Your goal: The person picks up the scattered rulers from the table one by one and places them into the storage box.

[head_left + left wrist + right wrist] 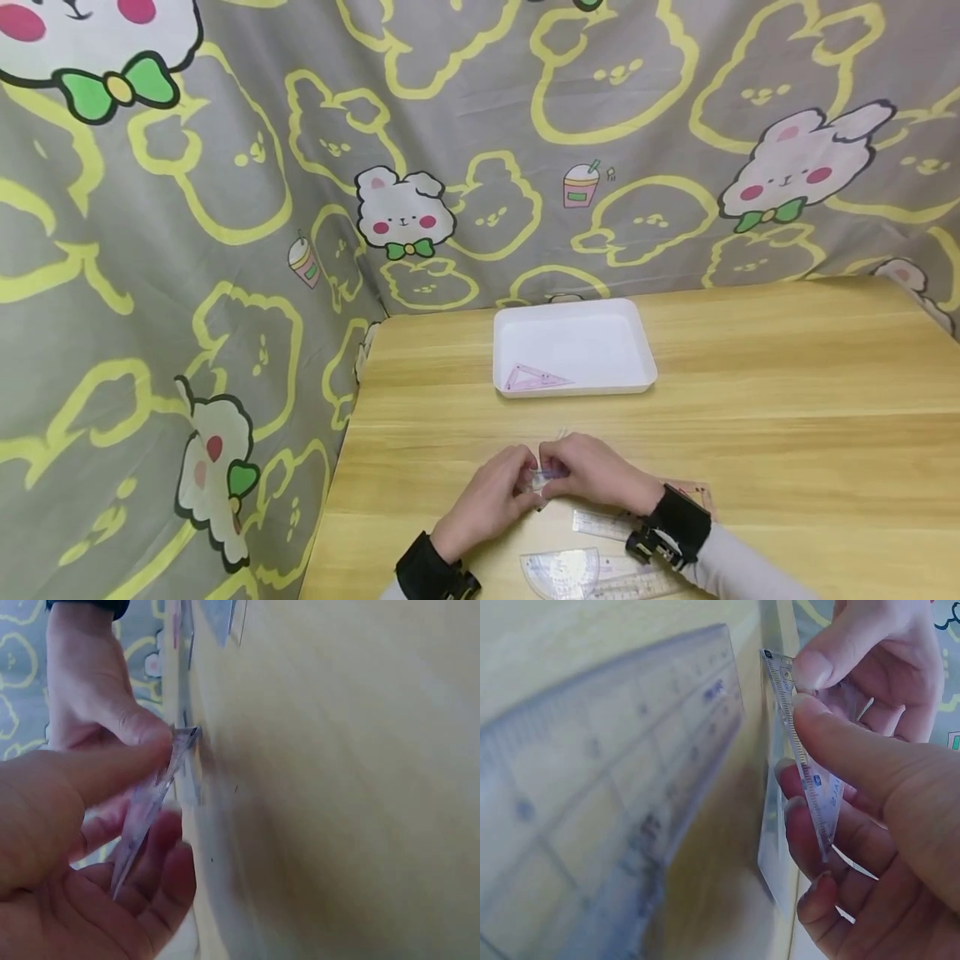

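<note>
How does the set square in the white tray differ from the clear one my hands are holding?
The set square in the tray is pink-tinted and lies flat, untouched; the clear set square looks colourless and is pinched between the left hand and the right hand, lifted off the table. The first sits inside the white tray, the second outside it. Both are see-through plastic.

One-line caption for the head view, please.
Both hands, left hand and right hand, pinch a small clear ruler on a wooden table; a white tray holds a pink set square.
</note>
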The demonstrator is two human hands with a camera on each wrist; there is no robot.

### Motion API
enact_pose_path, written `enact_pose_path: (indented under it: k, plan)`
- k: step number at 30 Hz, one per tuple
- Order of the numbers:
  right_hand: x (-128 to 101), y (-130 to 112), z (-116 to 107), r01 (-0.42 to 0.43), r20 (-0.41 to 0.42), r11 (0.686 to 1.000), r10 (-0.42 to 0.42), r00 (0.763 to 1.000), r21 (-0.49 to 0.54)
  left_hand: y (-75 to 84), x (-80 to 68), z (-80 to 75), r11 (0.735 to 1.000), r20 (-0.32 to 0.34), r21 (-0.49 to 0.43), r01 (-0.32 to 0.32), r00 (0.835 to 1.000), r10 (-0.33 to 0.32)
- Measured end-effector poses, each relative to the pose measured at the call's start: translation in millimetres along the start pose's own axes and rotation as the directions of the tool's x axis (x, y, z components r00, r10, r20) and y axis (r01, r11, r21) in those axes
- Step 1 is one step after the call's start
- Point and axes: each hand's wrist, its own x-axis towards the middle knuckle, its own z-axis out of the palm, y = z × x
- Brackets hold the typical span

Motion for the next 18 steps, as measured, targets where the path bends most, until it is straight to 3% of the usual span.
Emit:
enact_pose_path:
  k: [8,12,18]
  plan:
    - [-2.2,5.4,-9.6,0.018,-0.005,0.994,-0.017,1.000,0.109,-2.6,13.3,-11.9,0.987,0.015,-0.152,0.048,0.999,-0.046]
    - [-2.3,9.1,-15.3,0.020,-0.003,0.984,-0.020,1.000,0.177,-3.1,20.0,-19.9,0.956,0.024,-0.279,0.094,0.996,-0.091]
    - [-1.3,13.9,-24.5,0.018,-0.048,0.983,-0.009,0.999,0.183,-3.5,31.7,-27.6,0.925,-0.020,-0.364,0.110,0.992,-0.125]
